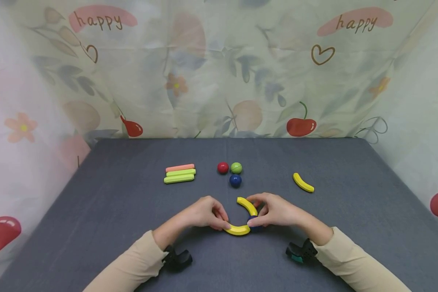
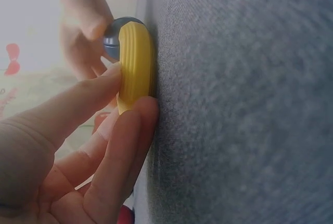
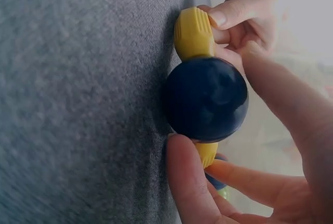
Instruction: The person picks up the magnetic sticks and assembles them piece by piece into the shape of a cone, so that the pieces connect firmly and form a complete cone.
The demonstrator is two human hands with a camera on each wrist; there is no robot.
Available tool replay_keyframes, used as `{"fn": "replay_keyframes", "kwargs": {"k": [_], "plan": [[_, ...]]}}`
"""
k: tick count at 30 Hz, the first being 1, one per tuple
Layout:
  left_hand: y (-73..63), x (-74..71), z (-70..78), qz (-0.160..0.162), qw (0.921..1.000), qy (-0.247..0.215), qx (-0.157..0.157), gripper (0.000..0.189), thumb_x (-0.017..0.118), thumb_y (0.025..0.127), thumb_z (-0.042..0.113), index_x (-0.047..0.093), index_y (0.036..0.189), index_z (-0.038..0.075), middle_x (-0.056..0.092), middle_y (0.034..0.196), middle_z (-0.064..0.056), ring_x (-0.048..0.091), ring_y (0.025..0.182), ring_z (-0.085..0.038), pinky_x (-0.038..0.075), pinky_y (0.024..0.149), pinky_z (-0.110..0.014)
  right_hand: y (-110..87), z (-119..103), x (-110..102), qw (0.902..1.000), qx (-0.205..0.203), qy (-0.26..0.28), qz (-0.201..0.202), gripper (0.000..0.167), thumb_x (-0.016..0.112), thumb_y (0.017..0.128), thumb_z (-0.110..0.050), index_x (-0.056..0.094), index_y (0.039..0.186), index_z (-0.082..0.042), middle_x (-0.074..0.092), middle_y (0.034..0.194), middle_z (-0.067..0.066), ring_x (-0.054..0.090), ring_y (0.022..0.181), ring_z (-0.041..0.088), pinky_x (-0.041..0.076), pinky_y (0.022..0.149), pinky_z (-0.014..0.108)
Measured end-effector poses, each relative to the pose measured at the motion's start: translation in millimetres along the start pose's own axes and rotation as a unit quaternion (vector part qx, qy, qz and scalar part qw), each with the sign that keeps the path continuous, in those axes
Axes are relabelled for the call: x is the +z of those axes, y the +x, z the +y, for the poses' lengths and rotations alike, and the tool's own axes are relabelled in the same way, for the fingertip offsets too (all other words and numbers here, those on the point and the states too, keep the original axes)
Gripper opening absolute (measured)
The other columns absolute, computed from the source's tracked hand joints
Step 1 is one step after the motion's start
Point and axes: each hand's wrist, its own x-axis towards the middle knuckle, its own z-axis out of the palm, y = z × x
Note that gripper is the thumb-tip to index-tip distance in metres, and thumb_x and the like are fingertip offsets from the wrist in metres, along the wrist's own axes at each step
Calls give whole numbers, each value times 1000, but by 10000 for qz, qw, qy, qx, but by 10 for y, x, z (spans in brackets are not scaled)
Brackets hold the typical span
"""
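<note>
My left hand (image 1: 208,213) pinches the left end of a yellow curved stick (image 1: 239,230), low on the table. At that stick's right end sits a dark blue ball (image 3: 205,99), which my right hand (image 1: 275,211) holds between thumb and fingers. A second yellow curved stick (image 1: 247,205) leads up and left from the ball, with right-hand fingers beside it. Together the sticks and ball form an open arc. In the head view my right thumb partly covers the ball. The left wrist view shows the near stick (image 2: 136,62) between thumb and fingers.
Behind the hands lie a red ball (image 1: 223,168), a green ball (image 1: 236,168) and another blue ball (image 1: 235,180). Left of these are a pink stick (image 1: 180,168) and two yellow-green sticks (image 1: 179,178). A spare yellow curved stick (image 1: 303,183) lies at right on the grey table (image 1: 124,202).
</note>
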Motion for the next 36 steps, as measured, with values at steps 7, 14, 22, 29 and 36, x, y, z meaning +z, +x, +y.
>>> {"fn": "replay_keyframes", "kwargs": {"k": [7, 14, 22, 29, 36], "plan": [[-7, 6, 17, -21, 10000, 30, 48, 17, 78, 75, 17, 71, 83, 4, 66, 67, 0, 58, 56, -4, 46, 54, -18, -24, -12, 7, 9972, -347, -658, 109, 74, 79, 73, -34, 49, 131, 0, 55, 110, 13, 57, 77, 7, 47, 66, 17], [-6, 31, 29, -157, 9998, -97, 4, 18, 78, 75, 18, 69, 82, 4, 65, 66, 1, 59, 57, -5, 49, 56, -20, -21, -12, -3, 9956, -401, -838, 80, 69, 76, 75, -31, 50, 130, 0, 57, 110, 12, 55, 82, 9, 46, 69, 18], [75, -149, 39, 436, 9985, 253, 212, 19, 72, 81, 26, 69, 90, 9, 64, 73, 1, 56, 60, -8, 48, 58, -21, -57, -9, -60, 9961, -445, -756, -121, 66, 74, 77, -27, 49, 131, 0, 56, 112, 13, 56, 86, 11, 47, 72, 21], [364, -351, 51, 1468, 9887, 233, 186, 25, 70, 84, 26, 67, 104, 10, 65, 95, -5, 58, 69, -12, 49, 62, -22, -69, 8, -72, 9961, -473, -734, -140, 66, 74, 77, -28, 48, 131, 0, 55, 112, 13, 55, 87, 10, 46, 72, 20], [594, -328, 53, 1899, 9809, 405, 84, 33, 70, 83, 30, 65, 109, 9, 65, 100, -9, 60, 64, -12, 47, 59, -22, -69, 8, -65, 9965, -478, -676, -144, 66, 74, 77, -27, 48, 132, 0, 55, 112, 13, 55, 87, 10, 47, 72, 19]]}}
